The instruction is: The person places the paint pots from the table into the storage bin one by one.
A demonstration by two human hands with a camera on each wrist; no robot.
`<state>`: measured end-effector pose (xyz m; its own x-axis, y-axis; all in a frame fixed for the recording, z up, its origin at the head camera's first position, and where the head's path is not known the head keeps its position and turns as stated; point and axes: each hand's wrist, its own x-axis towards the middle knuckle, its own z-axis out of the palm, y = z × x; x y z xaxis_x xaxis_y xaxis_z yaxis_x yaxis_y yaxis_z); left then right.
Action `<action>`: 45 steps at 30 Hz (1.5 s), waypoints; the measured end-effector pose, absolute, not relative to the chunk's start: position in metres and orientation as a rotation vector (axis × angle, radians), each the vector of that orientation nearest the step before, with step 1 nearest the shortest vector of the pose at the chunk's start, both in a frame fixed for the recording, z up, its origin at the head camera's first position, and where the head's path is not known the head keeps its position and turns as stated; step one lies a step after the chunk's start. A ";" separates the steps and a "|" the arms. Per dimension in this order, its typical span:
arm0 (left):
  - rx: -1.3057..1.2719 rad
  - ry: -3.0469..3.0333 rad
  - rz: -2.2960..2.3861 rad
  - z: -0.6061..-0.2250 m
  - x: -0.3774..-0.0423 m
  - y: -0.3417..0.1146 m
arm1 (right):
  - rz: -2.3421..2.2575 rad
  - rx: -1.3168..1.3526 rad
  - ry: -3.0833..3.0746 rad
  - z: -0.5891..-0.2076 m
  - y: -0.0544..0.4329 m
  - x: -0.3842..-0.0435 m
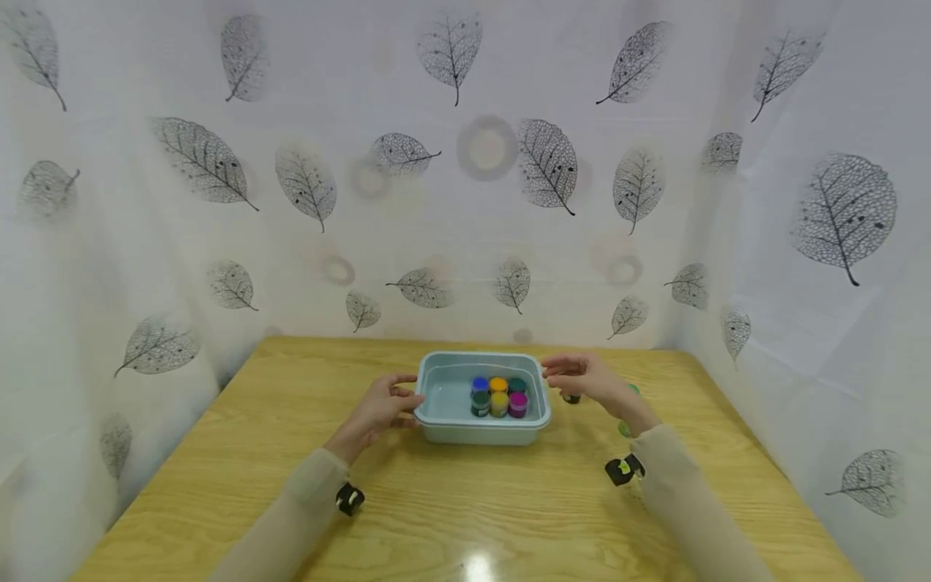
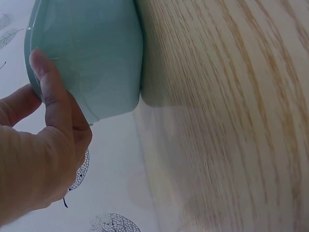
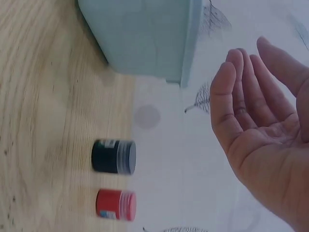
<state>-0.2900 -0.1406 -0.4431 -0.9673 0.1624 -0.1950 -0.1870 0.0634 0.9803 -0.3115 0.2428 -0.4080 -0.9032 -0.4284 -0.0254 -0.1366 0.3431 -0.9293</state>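
Note:
A pale blue-green plastic basin rests on the table, with several small paint jars grouped in its right half. Their lids or contents show blue, orange, dark green, yellow and magenta. My left hand grips the basin's left end, its thumb and fingers at the rim in the left wrist view. Off the basin's right end, my right hand hovers with relaxed, slightly bent fingers; a gap separates it from the rim in the right wrist view. Below that hand stand a black jar and a red jar.
Partly hidden behind the right wrist are green-topped items. The wooden table runs back to a white curtain printed with dark leaves, which also closes off both sides. Each wrist carries a small black camera.

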 end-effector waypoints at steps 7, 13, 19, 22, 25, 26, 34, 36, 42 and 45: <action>-0.051 2.112 1.981 -0.442 -0.289 -0.140 | -1.543 -0.474 2.381 -0.409 0.273 -0.302; -0.053 2.130 1.977 -0.442 -0.288 -0.138 | -1.470 -0.431 2.451 -0.412 0.296 -0.296; -0.054 2.132 1.986 -0.443 -0.287 -0.136 | -1.337 -0.380 2.585 -0.413 0.315 -0.288; -0.041 2.133 1.985 -0.443 -0.287 -0.137 | -1.279 -0.356 2.651 -0.416 0.326 -0.288; -0.035 2.131 1.989 -0.443 -0.287 -0.138 | -1.258 -0.382 2.684 -0.420 0.336 -0.289; -0.028 2.133 1.989 -0.444 -0.287 -0.138 | -1.256 -0.401 2.689 -0.422 0.340 -0.289; -0.046 2.137 1.982 -0.445 -0.289 -0.138 | -1.165 -0.417 2.670 -0.428 0.355 -0.286; -0.040 2.138 1.980 -0.445 -0.289 -0.138 | -1.128 -0.396 2.659 -0.430 0.356 -0.285; -0.037 2.139 1.986 -0.443 -0.289 -0.138 | -1.066 -0.386 2.603 -0.440 0.361 -0.288; -0.046 2.144 1.984 -0.443 -0.287 -0.138 | -1.077 -0.421 2.568 -0.445 0.363 -0.290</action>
